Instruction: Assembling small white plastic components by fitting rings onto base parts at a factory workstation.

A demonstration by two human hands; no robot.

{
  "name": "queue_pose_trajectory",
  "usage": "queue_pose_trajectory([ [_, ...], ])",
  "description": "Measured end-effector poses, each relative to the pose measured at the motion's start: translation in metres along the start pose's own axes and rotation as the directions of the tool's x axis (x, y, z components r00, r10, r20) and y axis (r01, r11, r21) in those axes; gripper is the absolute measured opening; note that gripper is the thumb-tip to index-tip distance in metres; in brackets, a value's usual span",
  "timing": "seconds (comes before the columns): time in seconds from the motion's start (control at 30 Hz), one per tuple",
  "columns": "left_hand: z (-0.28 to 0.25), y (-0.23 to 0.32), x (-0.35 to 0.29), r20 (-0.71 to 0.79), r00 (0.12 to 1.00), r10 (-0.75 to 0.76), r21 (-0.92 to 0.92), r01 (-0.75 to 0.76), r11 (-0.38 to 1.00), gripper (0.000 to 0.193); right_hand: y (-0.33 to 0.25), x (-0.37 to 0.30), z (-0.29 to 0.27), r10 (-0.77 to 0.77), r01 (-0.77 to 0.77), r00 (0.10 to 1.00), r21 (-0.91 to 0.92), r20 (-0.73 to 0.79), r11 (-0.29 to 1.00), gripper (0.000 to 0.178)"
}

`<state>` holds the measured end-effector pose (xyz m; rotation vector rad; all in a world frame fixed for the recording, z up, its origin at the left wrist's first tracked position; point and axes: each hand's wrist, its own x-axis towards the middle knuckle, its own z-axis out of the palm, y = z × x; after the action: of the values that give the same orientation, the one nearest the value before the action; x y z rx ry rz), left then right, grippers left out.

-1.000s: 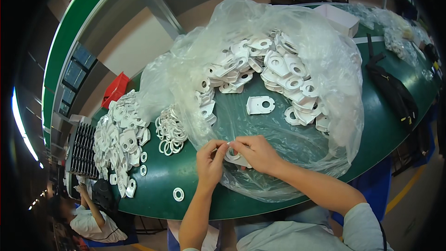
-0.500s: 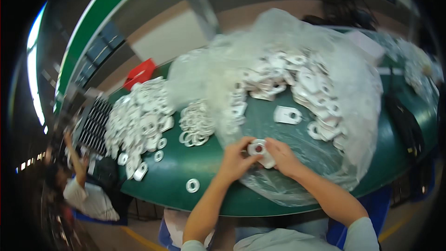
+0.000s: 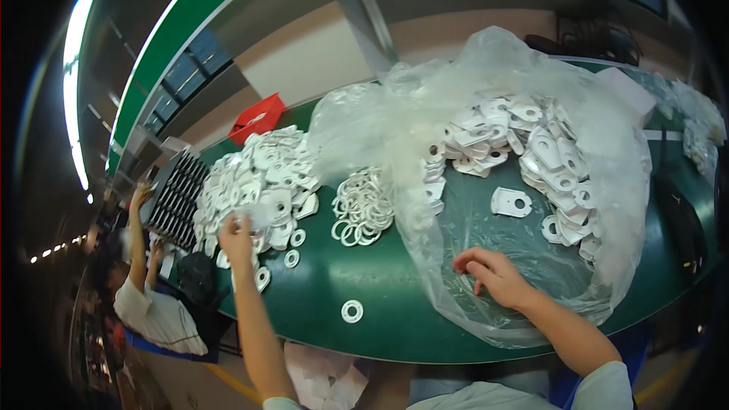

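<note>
My left hand [image 3: 237, 237] reaches over the near side of a large heap of white plate-like parts with round holes [image 3: 266, 175]. Its fingers are blurred against the white parts, so whether a part is in them cannot be made out. Over the clear plastic sheet [image 3: 448, 288] hangs my right hand [image 3: 495, 276], loosely curled, fingers apart and holding nothing. Beyond it a single white holed plate [image 3: 511, 203] lies on the sheet. More such plates form a curved pile [image 3: 554, 152] inside the bunched plastic.
White rings [image 3: 364, 209] are heaped between the two piles. One flat ring [image 3: 351, 311] lies alone on the green table [image 3: 319, 288]. A red bin [image 3: 257, 118] and a black slotted rack [image 3: 178, 201] stand far left, where a co-worker [image 3: 156, 311] sits.
Both hands were together on a white holed part over the sheet. My left hand has swung left to the heap, and the right stays behind without the part. The view has shifted slightly.
</note>
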<state>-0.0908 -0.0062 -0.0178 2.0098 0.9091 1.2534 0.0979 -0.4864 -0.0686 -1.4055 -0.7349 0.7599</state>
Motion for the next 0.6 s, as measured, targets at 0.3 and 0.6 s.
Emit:
queue_pose_trajectory([
  [0.3,0.007,0.012,0.003,0.458,0.876,0.15,0.205,-0.268,0.941,0.027,0.004,-0.001,0.004,-0.121,0.106,0.991,-0.213,-0.059,0.971,0.017],
  [0.6,-0.005,0.099,-0.216,0.552,0.834,-0.031,0.062,-0.004,0.998,0.031,-0.027,0.032,-0.073,-0.524,-0.004,0.826,-0.932,-0.207,0.362,0.037],
])
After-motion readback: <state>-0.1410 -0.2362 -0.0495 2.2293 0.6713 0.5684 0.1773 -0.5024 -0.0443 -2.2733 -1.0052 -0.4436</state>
